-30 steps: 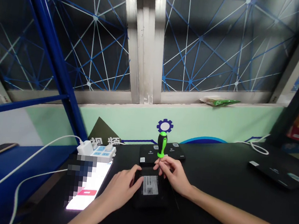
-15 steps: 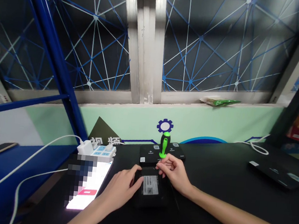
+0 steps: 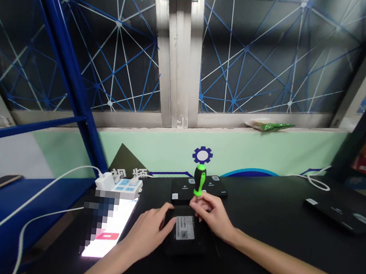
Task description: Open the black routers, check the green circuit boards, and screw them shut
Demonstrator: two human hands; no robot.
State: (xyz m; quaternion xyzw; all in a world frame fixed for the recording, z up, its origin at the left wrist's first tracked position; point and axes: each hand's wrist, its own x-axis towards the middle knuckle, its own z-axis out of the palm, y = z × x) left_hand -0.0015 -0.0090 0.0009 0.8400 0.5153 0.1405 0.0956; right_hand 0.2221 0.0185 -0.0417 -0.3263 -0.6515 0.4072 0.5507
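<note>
Toward the desk's (image 3: 275, 225) far edge, right hand (image 3: 214, 214) grips a screwdriver (image 3: 199, 180) upright on the box (image 3: 185, 235) — left hand (image 3: 148, 233) flat, steadying it; driving the screw likely needs downward pressure.

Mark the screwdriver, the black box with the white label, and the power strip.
screwdriver (image 3: 200, 179), head view, on its green and black handle.
black box (image 3: 185, 228), head view, on its white label.
power strip (image 3: 124, 185), head view, on its socket face.

We list two hands, both bare: left hand (image 3: 148, 233) and right hand (image 3: 215, 216). We list two forearms, likewise bare up to the picture's edge: left forearm (image 3: 103, 268), shown short, and right forearm (image 3: 286, 270), shown long. Fingers are slim; nails are too small to judge.
</note>
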